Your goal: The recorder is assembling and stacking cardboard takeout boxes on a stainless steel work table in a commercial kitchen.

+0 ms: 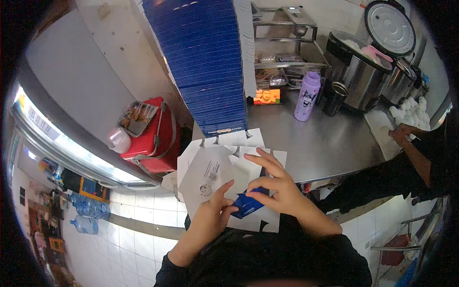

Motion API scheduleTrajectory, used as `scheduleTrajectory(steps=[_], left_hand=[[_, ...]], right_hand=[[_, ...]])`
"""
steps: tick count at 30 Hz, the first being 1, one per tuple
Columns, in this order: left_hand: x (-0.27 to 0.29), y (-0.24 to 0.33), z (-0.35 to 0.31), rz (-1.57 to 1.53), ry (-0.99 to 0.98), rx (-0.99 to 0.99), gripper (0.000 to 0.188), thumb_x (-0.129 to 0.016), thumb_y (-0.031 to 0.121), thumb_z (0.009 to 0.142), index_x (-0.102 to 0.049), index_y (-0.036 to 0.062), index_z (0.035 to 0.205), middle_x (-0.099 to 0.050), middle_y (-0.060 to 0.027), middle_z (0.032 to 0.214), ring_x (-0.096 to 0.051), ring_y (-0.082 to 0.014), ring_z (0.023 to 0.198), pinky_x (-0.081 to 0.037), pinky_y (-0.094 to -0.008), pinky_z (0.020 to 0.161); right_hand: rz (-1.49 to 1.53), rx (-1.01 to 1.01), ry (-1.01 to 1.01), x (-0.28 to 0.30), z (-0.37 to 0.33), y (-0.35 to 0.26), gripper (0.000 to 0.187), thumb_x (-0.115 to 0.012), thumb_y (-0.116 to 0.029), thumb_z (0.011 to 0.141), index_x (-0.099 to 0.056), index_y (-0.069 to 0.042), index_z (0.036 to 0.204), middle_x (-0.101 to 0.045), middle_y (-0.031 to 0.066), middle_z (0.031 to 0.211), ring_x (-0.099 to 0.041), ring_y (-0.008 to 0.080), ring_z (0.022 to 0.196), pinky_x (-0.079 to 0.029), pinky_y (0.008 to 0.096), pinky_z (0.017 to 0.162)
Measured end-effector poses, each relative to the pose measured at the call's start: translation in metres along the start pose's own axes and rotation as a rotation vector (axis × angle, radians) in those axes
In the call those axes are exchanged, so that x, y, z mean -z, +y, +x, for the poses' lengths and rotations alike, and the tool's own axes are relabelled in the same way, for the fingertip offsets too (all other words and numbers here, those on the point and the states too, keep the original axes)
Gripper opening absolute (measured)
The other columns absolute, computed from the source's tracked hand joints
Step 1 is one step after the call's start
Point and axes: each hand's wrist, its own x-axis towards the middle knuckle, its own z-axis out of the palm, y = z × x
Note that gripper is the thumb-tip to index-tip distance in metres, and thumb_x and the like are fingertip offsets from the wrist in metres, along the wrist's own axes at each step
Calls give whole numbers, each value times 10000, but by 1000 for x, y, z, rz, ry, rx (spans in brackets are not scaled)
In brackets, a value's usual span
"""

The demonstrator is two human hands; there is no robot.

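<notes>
A partly folded blue-and-white paper carton (pixel 250 204) is in front of me, its blue side panel raised. My left hand (pixel 213 215) pinches the near left edge of the blue panel between thumb and fingers. From the right, my right hand (pixel 279 189) grips the carton's upper edge with thumb and index finger, the other fingers stretched out. Under and behind the carton lie flat white cardboard sheets (pixel 205 167) with printing and cut flaps. Just beyond them rises a tall stack of blue cartons (pixel 205 62).
A steel table (pixel 330 138) bears a lilac bottle (pixel 307 95), a dark cup (pixel 336 98) and a large rice cooker (pixel 356 71). A metal rack (pixel 287 45) stands at the back. Left is a red cooler box (pixel 153 138). Another person's hand (pixel 406 136) works at the right.
</notes>
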Motion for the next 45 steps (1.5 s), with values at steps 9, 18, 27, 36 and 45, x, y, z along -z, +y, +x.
scheduleTrajectory(steps=[9, 18, 27, 36, 45], left_hand=[[-4, -9, 0, 46, 54, -110, 543, -710, 15, 837, -529, 58, 1347, -722, -139, 843, -706, -330, 772, -546, -381, 690], [93, 3, 0, 336, -22, -719, 163, -674, 139, 813, -710, 138, 972, -723, 2, 1025, -652, -223, 1061, -415, -495, 1076], [251, 35, 117, 427, 971, -666, 863, -810, 139, 758, -348, 76, 1484, -419, -156, 1504, -399, -307, 1399, -357, -497, 1117], [303, 82, 289, 267, 680, -768, 848, -849, 237, 767, -392, 100, 1468, -454, -144, 1466, -409, -299, 1384, -334, -499, 1142], [301, 84, 298, 280, 928, -857, 423, -809, 304, 813, -641, 15, 1071, -650, -110, 1046, -628, -239, 1008, -489, -362, 881]], right_hand=[[-24, -107, -92, 1, 0, -6, 148, -822, -138, 754, -730, -122, 868, -464, 127, 1490, -329, 408, 1430, -219, 564, 1167], [-370, -178, -412, 102, 39, -14, 434, -892, -296, 675, -660, -69, 963, -444, 203, 1487, -458, 406, 1324, -415, 487, 1054], [-631, 612, 343, 199, 170, -83, 209, -752, -96, 826, -618, -32, 972, -621, 160, 1250, -612, 325, 1101, -473, 372, 935], [-707, 723, 462, 189, 404, -43, 373, -691, -323, 924, -617, 22, 1047, -612, 131, 932, -589, 233, 842, -479, 351, 780], [-362, 401, 161, 217, 425, 1, 448, -627, -456, 953, -666, -10, 964, -658, 29, 822, -584, 119, 804, -464, 289, 752]])
